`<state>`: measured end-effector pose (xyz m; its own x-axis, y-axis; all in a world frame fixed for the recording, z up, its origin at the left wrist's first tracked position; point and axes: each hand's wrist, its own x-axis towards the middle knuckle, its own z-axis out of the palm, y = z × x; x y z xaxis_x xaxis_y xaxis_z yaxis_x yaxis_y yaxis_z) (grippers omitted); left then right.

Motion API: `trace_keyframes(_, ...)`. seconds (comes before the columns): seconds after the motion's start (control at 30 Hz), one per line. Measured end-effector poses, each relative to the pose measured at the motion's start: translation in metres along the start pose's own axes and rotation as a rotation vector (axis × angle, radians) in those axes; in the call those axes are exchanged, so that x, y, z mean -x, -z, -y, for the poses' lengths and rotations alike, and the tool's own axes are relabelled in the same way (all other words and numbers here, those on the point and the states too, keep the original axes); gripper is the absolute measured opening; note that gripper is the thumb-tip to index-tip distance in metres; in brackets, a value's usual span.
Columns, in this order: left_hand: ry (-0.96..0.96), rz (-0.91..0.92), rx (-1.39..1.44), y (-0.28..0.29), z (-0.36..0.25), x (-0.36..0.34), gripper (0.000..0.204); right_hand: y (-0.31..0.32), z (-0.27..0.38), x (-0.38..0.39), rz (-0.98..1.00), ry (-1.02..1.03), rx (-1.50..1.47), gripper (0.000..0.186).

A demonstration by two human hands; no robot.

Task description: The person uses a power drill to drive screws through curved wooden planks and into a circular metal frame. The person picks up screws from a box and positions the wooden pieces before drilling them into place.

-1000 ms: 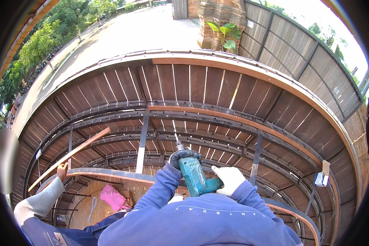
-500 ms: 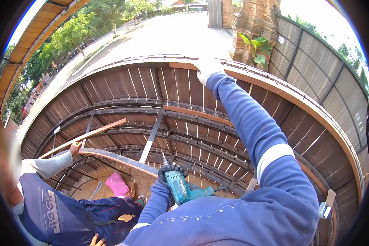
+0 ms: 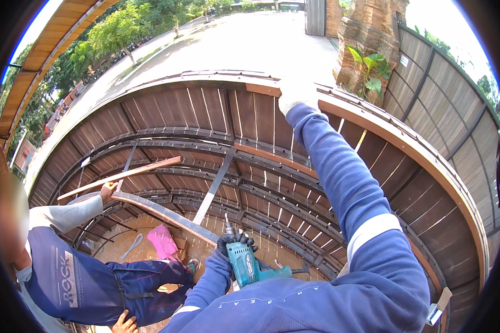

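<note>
My left hand [image 3: 233,242], in a black glove, grips a teal power drill [image 3: 244,263] with its bit pointing up and away from me. My right hand [image 3: 298,95], in a white glove, reaches far forward to the curved wooden top rail [image 3: 405,138] and holds its edge; bright glare washes out the fingers. Below the rail are dark slatted panels [image 3: 389,173] on curved metal beams. A small open box [image 3: 439,305] sits at the lower right.
A co-worker [image 3: 72,266] at my left grips near a long wooden strip [image 3: 144,170] above a curved beam. Below lie a pink sheet [image 3: 162,241] and a floor [image 3: 122,233]. Beyond are a brick pillar [image 3: 364,33], plants, a slatted fence [image 3: 439,94] and a bright paved yard.
My right hand has left the drill and reached up to the top rail. My left hand keeps the drill, now lower in view. More of the co-worker shows as the view has shifted.
</note>
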<state>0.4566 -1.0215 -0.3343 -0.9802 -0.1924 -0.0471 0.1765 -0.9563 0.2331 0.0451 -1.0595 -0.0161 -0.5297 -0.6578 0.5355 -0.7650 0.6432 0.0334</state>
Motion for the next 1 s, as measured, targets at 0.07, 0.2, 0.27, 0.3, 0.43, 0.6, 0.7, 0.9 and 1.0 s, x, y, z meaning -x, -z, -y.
trace_keyframes(0.07, 0.010, 0.022, 0.000, 0.008, 0.001, 0.004, 0.020, 0.005, 0.003, 0.001, -0.040, 0.042, -0.069, 0.028)
trace_keyframes(0.2, -0.025, -0.010, 0.019, 0.008, -0.002, 0.005, 0.018, 0.006, 0.019, 0.009, 0.055, 0.009, 0.002, 0.028)
trace_keyframes(0.27, -0.024, -0.030, 0.014, 0.005, 0.000, -0.001, 0.017, -0.004, 0.003, 0.009, -0.090, 0.043, 0.032, 0.026)
trace_keyframes(0.3, -0.021, -0.043, 0.036, 0.006, 0.001, -0.003, 0.015, -0.001, 0.003, 0.014, -0.129, 0.068, 0.027, 0.026)
trace_keyframes(0.43, -0.006, 0.052, 0.092, 0.005, -0.006, -0.004, 0.017, 0.034, 0.019, 0.089, 0.080, 0.307, -0.347, 0.036)
trace_keyframes(0.6, 0.054, -0.008, 0.030, -0.017, -0.028, -0.034, 0.022, 0.067, 0.026, 0.285, 0.826, 0.471, -0.829, 0.088)
trace_keyframes(0.7, 0.182, 0.112, 0.029, -0.068, -0.053, -0.074, 0.025, 0.088, 0.046, 0.346, 0.870, 0.301, -0.959, 0.093)
trace_keyframes(0.9, 0.290, 0.300, 0.010, -0.175, -0.098, -0.144, 0.025, 0.124, 0.118, 0.316, 0.265, -0.100, -0.564, 0.099)
trace_keyframes(1.0, 0.380, 0.448, 0.121, -0.202, -0.112, -0.188, 0.031, 0.117, 0.129, 0.293, -0.019, -0.098, -0.376, 0.078)
